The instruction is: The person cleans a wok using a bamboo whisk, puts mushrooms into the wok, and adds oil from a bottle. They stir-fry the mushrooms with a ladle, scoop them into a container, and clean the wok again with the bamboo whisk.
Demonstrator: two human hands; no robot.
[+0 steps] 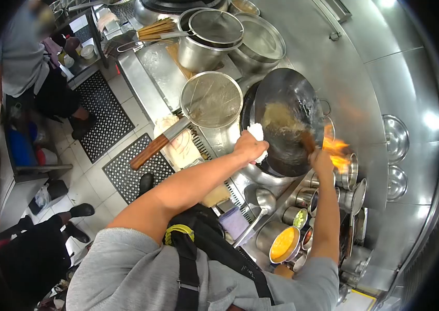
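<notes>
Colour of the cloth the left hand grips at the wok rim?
White cloth, best in the head view.

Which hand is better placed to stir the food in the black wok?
Right. The right hand already grips a wooden-handled utensil reaching into the black wok, while the left hand clutches a white cloth at the rim.

The wok (pixel 287 122) sits on the desk (pixel 162 72) with noodles (pixel 281 116) in it. The left grip (pixel 249 146) is at the wok's near-left rim, on a cloth (pixel 257 133). The right grip (pixel 321 159) is at the wok's right side, beside the flame (pixel 336 150). Left of the wok a strainer (pixel 211 100) lies across the desk, its handle (pixel 149 152) toward the floor mats (pixel 103 111). Behind the strainer stand two pots (pixel 206 44). Below the wok, a ladle (pixel 263 199) and small containers (pixel 284 243) sit together. A second person (pixel 20 52) stands far left.
</notes>
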